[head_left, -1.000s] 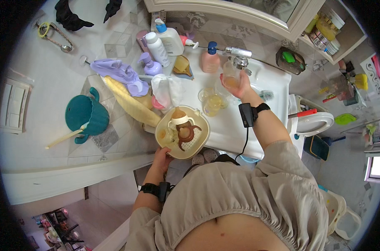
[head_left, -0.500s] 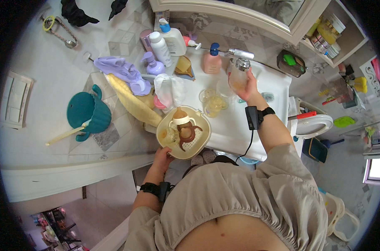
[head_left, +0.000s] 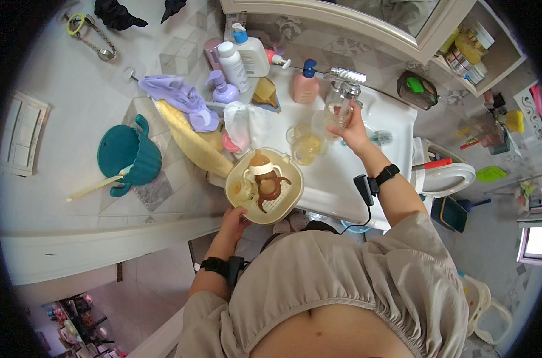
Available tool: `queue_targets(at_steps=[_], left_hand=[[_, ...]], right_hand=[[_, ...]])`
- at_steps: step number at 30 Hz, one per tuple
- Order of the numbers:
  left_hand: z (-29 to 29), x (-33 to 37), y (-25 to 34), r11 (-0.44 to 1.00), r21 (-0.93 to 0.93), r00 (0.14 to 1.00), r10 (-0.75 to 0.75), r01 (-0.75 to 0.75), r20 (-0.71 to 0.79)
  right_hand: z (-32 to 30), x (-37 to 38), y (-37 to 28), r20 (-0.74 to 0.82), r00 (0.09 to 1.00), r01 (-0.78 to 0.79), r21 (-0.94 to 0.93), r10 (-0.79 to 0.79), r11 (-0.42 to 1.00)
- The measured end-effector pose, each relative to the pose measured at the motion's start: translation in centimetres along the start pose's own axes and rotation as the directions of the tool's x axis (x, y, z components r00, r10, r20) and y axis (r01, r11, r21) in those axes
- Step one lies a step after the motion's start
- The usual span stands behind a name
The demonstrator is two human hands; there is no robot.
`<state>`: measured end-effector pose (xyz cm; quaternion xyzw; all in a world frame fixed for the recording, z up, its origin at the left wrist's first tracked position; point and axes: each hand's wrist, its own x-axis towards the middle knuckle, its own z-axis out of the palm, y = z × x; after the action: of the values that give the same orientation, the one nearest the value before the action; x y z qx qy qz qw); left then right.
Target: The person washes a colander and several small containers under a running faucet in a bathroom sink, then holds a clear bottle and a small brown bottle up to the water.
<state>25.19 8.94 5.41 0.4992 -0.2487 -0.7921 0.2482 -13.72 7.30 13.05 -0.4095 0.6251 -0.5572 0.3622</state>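
My left hand grips the near-left rim of a cream plastic basin. Inside the basin lie a baby bottle nipple with a white collar, a brown two-handled piece and a pale see-through part. Over the sink, my right hand is closed around a clear bottle, right at the chrome faucet. Its fingers wrap the bottle's right side. Clear yellowish cup-like parts sit at the sink's left, between the two hands.
Behind stand a pink pump bottle, a white pump bottle and a purple pump bottle. Purple cloth and a yellow towel hang at left, near a teal bucket. A mirror cabinet overhangs the white sink.
My right hand has shifted slightly, and the bottle now looks clearer, with the faucet showing against it. The basin in my left hand has barely moved.
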Motion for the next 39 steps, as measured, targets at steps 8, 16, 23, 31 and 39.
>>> queue_targets(at_steps=[8,16,23,31,39], left_hand=[[-0.3,0.2,0.2,0.999,0.025,0.999,-0.038,0.038,0.025],[0.6,-0.8,0.8,0.998,0.057,1.0,-0.027,0.027,0.003],[0.2,-0.6,0.7,1.0,0.025,1.0,0.005,-0.006,0.029],[-0.6,0.7,0.0,1.0,-0.014,0.997,0.024,-0.023,0.069],[-0.8,0.7,-0.4,0.999,-0.043,1.0,0.022,-0.023,-0.021]], right_hand=[[-0.4,-0.1,0.9,-0.103,0.979,0.148,-0.243,-0.177,0.959],[-0.5,0.5,0.6,0.016,0.999,0.039,-0.348,-0.036,0.937],[1.5,-0.3,-2.7,0.428,0.714,-0.699,0.474,0.554,0.535],[2.5,0.1,-0.1,0.706,0.514,-0.85,0.494,0.488,0.181],[7.5,-3.8,-4.3,0.606,0.569,-0.323,-0.457,0.556,0.829]])
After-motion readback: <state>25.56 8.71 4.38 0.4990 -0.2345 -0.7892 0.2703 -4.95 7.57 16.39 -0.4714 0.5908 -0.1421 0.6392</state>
